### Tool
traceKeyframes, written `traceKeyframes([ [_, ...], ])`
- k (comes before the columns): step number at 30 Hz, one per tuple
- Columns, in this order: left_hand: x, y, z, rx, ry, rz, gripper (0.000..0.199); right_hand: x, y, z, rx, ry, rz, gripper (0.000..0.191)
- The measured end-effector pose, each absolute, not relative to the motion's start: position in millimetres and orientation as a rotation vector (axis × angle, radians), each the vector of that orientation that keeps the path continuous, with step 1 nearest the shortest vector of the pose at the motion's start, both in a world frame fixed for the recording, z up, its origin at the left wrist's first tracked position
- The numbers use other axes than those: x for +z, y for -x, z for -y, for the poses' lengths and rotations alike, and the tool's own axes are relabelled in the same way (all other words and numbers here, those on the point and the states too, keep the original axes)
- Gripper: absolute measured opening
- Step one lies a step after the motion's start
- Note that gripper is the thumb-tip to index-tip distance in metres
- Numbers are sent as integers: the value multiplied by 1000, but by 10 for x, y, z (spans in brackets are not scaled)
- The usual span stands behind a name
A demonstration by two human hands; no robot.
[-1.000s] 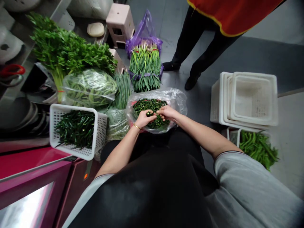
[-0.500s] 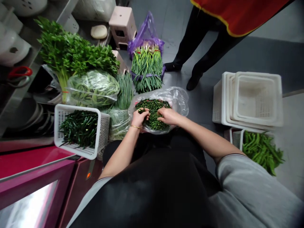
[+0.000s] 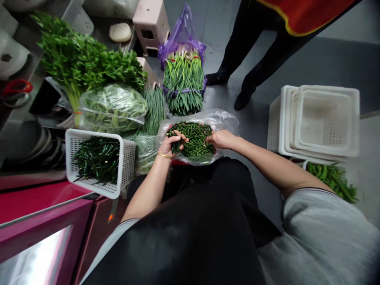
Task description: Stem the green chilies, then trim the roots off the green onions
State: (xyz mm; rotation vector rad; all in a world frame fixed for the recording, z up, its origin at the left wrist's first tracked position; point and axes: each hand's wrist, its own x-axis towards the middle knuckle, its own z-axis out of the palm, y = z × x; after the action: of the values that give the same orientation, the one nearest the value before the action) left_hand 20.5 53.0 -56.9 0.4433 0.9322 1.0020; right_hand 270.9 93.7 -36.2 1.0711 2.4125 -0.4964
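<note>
In front of my knees lies a clear plastic bag [image 3: 224, 118], its mouth spread around a heap of thin green stem-like pieces [image 3: 194, 138]. Curled fingers of my left hand [image 3: 172, 144] hold several dark green chili peppers [image 3: 177, 145] over the bag's left side. At the right edge of the heap, my right hand [image 3: 222, 139] has its fingers pinched together; whatever is between them is too small to make out. A white basket [image 3: 126, 158] with glossy dark green peppers [image 3: 97, 160] stands to my left.
Celery [image 3: 86, 59], bagged green beans [image 3: 115, 109] and garlic chives [image 3: 184, 79] lie ahead and left. Stacked white baskets [image 3: 326, 118] stand right, above lighter green peppers [image 3: 332, 180]. Another person's legs [image 3: 246, 51] are ahead. A pink stool [image 3: 151, 23] stands behind the vegetables.
My right hand has moved right, from the middle of the heap to its edge. My left hand has turned, showing more of the peppers in it. The view has shifted slightly.
</note>
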Motion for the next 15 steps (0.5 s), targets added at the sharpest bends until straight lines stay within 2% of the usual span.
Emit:
traceKeyframes([
  [3,-577,-188,-561,994,-464,-964,31,-432,-2370,-1044,-414,-1179,-2626,40],
  [7,-573,-151,-554,952,-504,-1124,37,-623,-1922,-1096,-468,-1047,-2681,34],
  [9,-582,-176,-534,955,-518,-1224,38,-639,-1879,-1126,-569,-1145,-2679,29],
  [11,-586,-247,-530,949,-558,-1291,40,-567,-1940,-1165,-792,-1386,-2652,23],
  [15,-542,-466,-626,910,-727,-1265,40,-290,-2117,-1209,-1625,-1692,-2292,16],
])
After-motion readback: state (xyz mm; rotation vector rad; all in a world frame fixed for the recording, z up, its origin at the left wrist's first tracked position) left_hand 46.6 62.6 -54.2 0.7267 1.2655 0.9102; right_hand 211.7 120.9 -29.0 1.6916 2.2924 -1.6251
